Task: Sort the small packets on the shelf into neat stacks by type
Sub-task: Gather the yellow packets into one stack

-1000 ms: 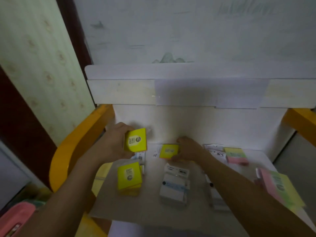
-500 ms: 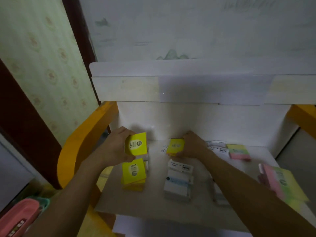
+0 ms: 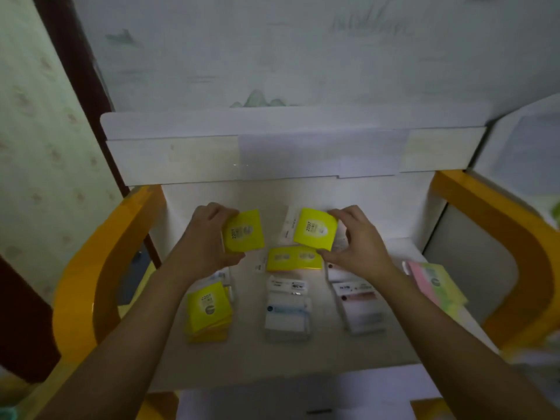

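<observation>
since there's only the head view to go on, here's what it shows: the left hand (image 3: 209, 241) is curled round a yellow packet (image 3: 244, 234), thumb underneath and fingers over the far-left edge, holding it up off the shelf (image 3: 303, 356) at the far left. the right hand (image 3: 354, 241) pinches a second yellow packet (image 3: 315, 228) by its right edge, tilted up, at the far middle. a third yellow packet (image 3: 294, 258) lies flat on the shelf just below it, close to the right thumb, though i can't tell if they touch. the yellow stack (image 3: 209, 312) is near left, a bit fanned out and not square. a white and blue stack (image 3: 288, 310) is in the middle, a white and pink stack (image 3: 359, 307) just right of it, and a pink and green pile (image 3: 433, 283) leans at the far right edge. some loose white packets (image 3: 290, 227) are tucked at the back behind the right hand's packet. handling-wise these look like thin, light, glossy card or plastic sleeves, so i'd guess they flex a little and slide off each other easily. pinching by an edge like this seems fine, but to square the yellow stack i'd hold it by opposite sides, since the slick faces will probably skate when a new one lands on top.
</observation>
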A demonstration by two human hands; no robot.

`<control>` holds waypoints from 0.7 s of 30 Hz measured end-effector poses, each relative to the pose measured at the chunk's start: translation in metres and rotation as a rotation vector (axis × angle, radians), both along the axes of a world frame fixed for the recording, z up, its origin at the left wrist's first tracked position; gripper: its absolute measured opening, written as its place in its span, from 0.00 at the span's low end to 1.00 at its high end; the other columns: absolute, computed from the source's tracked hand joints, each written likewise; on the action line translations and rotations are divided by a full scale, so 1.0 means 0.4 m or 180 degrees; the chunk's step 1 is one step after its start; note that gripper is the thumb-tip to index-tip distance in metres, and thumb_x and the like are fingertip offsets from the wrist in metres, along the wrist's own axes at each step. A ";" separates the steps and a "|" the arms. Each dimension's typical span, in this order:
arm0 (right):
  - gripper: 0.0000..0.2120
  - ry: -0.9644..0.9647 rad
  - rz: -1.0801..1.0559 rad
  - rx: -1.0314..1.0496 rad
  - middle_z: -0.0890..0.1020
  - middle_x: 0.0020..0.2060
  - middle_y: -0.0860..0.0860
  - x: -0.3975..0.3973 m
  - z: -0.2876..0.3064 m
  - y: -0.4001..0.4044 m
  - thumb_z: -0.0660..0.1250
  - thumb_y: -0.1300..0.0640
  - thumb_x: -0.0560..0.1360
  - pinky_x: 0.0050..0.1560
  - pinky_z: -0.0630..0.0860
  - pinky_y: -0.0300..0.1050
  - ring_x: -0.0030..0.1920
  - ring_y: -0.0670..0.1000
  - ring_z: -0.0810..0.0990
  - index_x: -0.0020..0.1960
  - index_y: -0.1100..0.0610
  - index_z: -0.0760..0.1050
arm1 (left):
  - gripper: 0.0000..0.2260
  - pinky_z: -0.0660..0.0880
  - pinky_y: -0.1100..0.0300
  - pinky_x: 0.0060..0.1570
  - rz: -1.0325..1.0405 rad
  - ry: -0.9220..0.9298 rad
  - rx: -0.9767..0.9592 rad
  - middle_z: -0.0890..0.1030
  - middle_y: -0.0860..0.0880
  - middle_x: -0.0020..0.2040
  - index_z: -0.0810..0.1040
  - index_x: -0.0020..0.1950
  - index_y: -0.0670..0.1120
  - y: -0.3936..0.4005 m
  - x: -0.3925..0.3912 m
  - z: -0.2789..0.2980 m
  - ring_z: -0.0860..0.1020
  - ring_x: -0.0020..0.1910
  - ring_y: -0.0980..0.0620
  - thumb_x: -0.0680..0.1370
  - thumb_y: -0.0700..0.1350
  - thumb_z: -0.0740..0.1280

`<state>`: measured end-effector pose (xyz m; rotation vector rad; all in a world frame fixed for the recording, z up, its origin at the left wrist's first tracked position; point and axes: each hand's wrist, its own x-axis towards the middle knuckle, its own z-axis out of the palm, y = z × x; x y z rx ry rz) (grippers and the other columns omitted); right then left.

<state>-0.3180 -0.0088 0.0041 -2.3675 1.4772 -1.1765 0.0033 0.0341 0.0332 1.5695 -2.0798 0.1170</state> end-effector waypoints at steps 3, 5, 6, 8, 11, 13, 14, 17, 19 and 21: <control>0.37 -0.0115 -0.0096 -0.0117 0.72 0.51 0.46 -0.027 -0.007 0.038 0.82 0.47 0.58 0.40 0.73 0.42 0.40 0.38 0.68 0.64 0.52 0.74 | 0.39 0.63 0.61 0.56 -0.0170 -0.0022 -0.0017 0.71 0.48 0.61 0.70 0.69 0.48 -0.003 -0.027 -0.008 0.65 0.59 0.49 0.62 0.53 0.81; 0.36 -0.0200 -0.0160 -0.0166 0.71 0.51 0.46 -0.044 -0.014 0.064 0.81 0.47 0.58 0.40 0.73 0.41 0.41 0.38 0.69 0.63 0.52 0.74 | 0.39 0.63 0.61 0.56 -0.0266 -0.0032 -0.0037 0.71 0.48 0.61 0.71 0.69 0.48 0.002 -0.046 -0.011 0.65 0.59 0.50 0.61 0.52 0.81; 0.36 -0.0218 -0.0186 -0.0169 0.71 0.51 0.46 -0.052 -0.017 0.078 0.81 0.46 0.58 0.40 0.73 0.42 0.41 0.39 0.69 0.63 0.52 0.74 | 0.39 0.62 0.61 0.55 -0.0303 -0.0031 -0.0048 0.71 0.48 0.61 0.71 0.69 0.48 0.007 -0.057 -0.013 0.65 0.59 0.50 0.61 0.52 0.81; 0.36 -0.0219 -0.0191 -0.0168 0.71 0.51 0.46 -0.068 -0.026 0.106 0.80 0.45 0.58 0.40 0.75 0.44 0.43 0.42 0.72 0.63 0.52 0.74 | 0.39 0.62 0.61 0.55 -0.0346 -0.0018 -0.0053 0.71 0.49 0.61 0.71 0.69 0.48 0.024 -0.074 -0.020 0.64 0.58 0.51 0.61 0.52 0.81; 0.35 -0.0183 -0.0162 -0.0294 0.70 0.49 0.46 -0.093 -0.040 0.137 0.82 0.47 0.58 0.41 0.75 0.45 0.47 0.46 0.76 0.62 0.54 0.74 | 0.40 0.62 0.60 0.55 -0.0348 0.0012 -0.0036 0.70 0.50 0.61 0.71 0.69 0.49 0.061 -0.094 -0.032 0.63 0.59 0.50 0.61 0.53 0.82; 0.34 -0.0172 -0.0139 -0.0324 0.70 0.48 0.46 -0.109 -0.045 0.150 0.81 0.46 0.58 0.42 0.72 0.40 0.47 0.46 0.76 0.61 0.54 0.75 | 0.40 0.63 0.59 0.56 -0.0255 0.0053 -0.0014 0.70 0.49 0.62 0.70 0.69 0.49 0.087 -0.105 -0.034 0.64 0.60 0.47 0.61 0.52 0.82; 0.34 -0.0174 -0.0130 -0.0297 0.69 0.48 0.45 -0.116 -0.047 0.156 0.81 0.46 0.58 0.41 0.71 0.37 0.46 0.44 0.75 0.61 0.54 0.75 | 0.40 0.63 0.58 0.56 -0.0169 0.0069 0.0007 0.70 0.49 0.62 0.70 0.70 0.49 0.100 -0.110 -0.034 0.64 0.61 0.46 0.61 0.52 0.82; 0.33 -0.0193 -0.0068 -0.0191 0.69 0.48 0.45 -0.130 -0.052 0.174 0.81 0.44 0.59 0.39 0.66 0.26 0.43 0.38 0.70 0.60 0.53 0.75 | 0.40 0.62 0.58 0.56 0.0051 0.0029 0.0040 0.70 0.49 0.61 0.70 0.70 0.49 0.145 -0.120 -0.034 0.65 0.60 0.45 0.61 0.52 0.82; 0.34 -0.0130 -0.0039 -0.0160 0.69 0.48 0.44 -0.134 -0.056 0.184 0.81 0.43 0.59 0.39 0.66 0.30 0.43 0.40 0.71 0.60 0.52 0.75 | 0.40 0.62 0.58 0.55 0.0126 -0.0024 0.0067 0.71 0.49 0.61 0.70 0.69 0.48 0.175 -0.121 -0.033 0.66 0.59 0.45 0.61 0.51 0.82; 0.34 -0.0084 -0.0045 -0.0133 0.69 0.48 0.44 -0.137 -0.059 0.192 0.81 0.42 0.59 0.40 0.67 0.36 0.44 0.41 0.72 0.60 0.51 0.74 | 0.39 0.64 0.56 0.55 0.0178 -0.0096 0.0081 0.72 0.49 0.60 0.71 0.69 0.48 0.200 -0.114 -0.034 0.68 0.58 0.44 0.61 0.51 0.82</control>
